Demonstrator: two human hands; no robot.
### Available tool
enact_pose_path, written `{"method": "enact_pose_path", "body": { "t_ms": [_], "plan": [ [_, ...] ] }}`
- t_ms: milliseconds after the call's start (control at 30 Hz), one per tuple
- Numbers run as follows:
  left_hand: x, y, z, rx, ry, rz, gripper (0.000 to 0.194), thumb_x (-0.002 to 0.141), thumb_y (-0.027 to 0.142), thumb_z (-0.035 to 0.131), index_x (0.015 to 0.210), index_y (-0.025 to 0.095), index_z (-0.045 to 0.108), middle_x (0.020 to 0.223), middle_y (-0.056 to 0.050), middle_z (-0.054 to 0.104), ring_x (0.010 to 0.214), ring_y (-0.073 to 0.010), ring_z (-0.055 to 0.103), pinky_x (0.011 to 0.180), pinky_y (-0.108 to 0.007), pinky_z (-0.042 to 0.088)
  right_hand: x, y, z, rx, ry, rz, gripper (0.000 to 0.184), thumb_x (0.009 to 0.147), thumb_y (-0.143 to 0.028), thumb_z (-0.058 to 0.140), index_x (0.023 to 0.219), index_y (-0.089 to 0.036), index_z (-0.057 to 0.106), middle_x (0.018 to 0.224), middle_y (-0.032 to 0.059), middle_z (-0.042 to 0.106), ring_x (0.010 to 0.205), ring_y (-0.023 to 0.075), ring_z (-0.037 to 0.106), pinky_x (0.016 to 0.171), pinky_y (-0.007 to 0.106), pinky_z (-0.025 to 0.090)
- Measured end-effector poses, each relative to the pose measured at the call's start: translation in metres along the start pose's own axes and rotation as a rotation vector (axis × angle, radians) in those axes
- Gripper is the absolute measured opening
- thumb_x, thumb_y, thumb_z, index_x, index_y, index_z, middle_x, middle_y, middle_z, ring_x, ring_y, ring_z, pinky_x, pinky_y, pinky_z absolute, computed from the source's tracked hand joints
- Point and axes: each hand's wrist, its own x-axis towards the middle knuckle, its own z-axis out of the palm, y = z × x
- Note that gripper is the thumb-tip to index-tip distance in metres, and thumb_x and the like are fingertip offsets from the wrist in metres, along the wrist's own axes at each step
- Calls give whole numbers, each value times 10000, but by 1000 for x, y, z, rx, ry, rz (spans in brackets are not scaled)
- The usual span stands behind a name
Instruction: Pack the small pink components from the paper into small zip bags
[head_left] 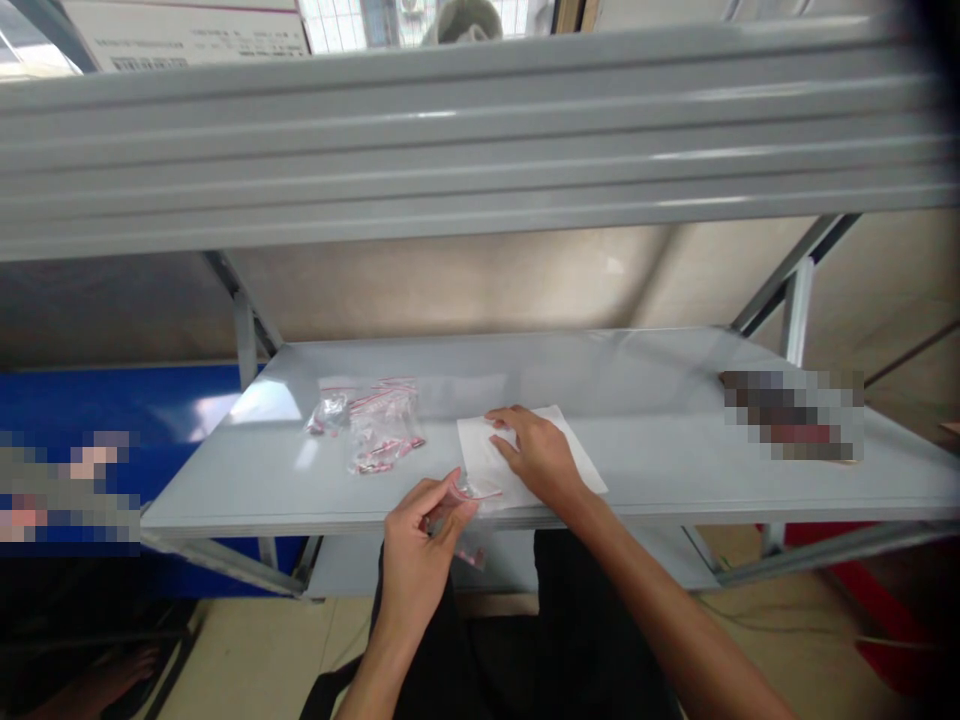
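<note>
A small clear zip-lock bag [471,552] with a red seal line is pinched between the thumb and fingers of my left hand [420,535]. The bag hangs past the front edge of the grey shelf, with something small and reddish low in it. My right hand [544,455] rests over a white sheet of paper [477,448], thumb and fingers apart, and I see nothing held in it. Left of the paper lies a pile of similar zip-lock bags [386,425] holding small reddish pieces. Another such bag [330,408] lies beside the pile.
The grey metal shelf [660,450] has a ribbed upper shelf [480,140] across it. A blurred-out item [791,415] lies at its right end. A blue surface [180,400] and another person's pixelated arm [67,500] are on the left. A lower shelf [360,565] is underneath.
</note>
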Motion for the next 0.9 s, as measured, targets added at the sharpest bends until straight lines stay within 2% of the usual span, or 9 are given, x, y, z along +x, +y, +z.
{"method": "enact_pose_path", "body": {
  "t_ms": [133, 267, 400, 500, 600, 667, 767, 833, 900],
  "plan": [
    [2, 0, -1, 11, 10, 18, 331, 854, 319, 765, 1161, 199, 788, 843, -25, 705, 824, -176, 656, 812, -288, 544, 4, -4, -2, 39, -21, 2, 303, 903, -86, 590, 1152, -203, 716, 1051, 58, 764, 953, 220, 688, 841, 306, 480],
    [2, 0, -2, 12, 6, 30, 329, 857, 313, 760, 1163, 195, 785, 860, -29, 707, 824, -176, 662, 795, -286, 558, -3, -15, -14, 309, 12, 11, 219, 898, -168, 657, 1103, -198, 726, 941, 31, 765, 672, 148, 597, 666, 264, 449],
    [0, -1, 0, 1, -22, 41, 312, 867, 308, 750, 1158, 202, 784, 835, -24, 687, 784, -169, 650, 734, -275, 572, -19, -35, -33, 657, -188, -86, 255, 898, -298, 714, 1143, -227, 714, 889, 1, 749, 537, 100, 434, 529, 234, 357],
    [-2, 1, 2, -10, -42, 23, 306, 871, 311, 738, 1156, 210, 785, 831, -30, 677, 776, -175, 642, 613, -238, 565, -29, -47, -42, 663, -301, -131, 230, 902, -304, 721, 1125, -249, 734, 837, -18, 750, 522, 93, 389, 518, 229, 335],
    [-3, 4, 2, -37, -53, -16, 321, 860, 329, 742, 1154, 207, 788, 830, -37, 672, 770, -186, 647, 525, -217, 548, -34, -49, -45, 625, -317, -143, 202, 913, -314, 709, 1103, -261, 755, 848, -12, 769, 534, 99, 422, 538, 233, 365],
    [-3, 5, 1, -61, -33, -28, 330, 845, 338, 757, 1143, 201, 792, 830, -38, 676, 766, -186, 650, 521, -218, 550, -32, -42, -44, 634, -258, -113, 218, 912, -340, 699, 1102, -250, 760, 915, 15, 781, 561, 110, 488, 557, 244, 405],
    [-1, 7, -1, -57, 23, -28, 355, 822, 345, 781, 1140, 189, 794, 819, -31, 684, 742, -173, 643, 543, -225, 558, -20, -21, -36, 587, -25, 36, 218, 909, -348, 666, 1041, -198, 753, 954, 60, 778, 627, 145, 593, 607, 272, 459],
    [0, 7, -2, -48, 47, -23, 377, 813, 356, 789, 1146, 180, 792, 809, -27, 683, 732, -170, 638, 555, -234, 560, -10, -6, -29, 423, 103, 137, 208, 890, -307, 662, 1036, -177, 735, 923, 63, 774, 636, 160, 614, 654, 294, 477],
    [1, 7, -4, -34, 53, -15, 380, 809, 358, 793, 1143, 176, 793, 802, -23, 686, 749, -173, 643, 612, -255, 575, 0, 3, -20, 237, 138, 198, 279, 868, -265, 674, 1133, -184, 704, 938, 51, 770, 670, 174, 633, 718, 312, 488]
  ]
}}
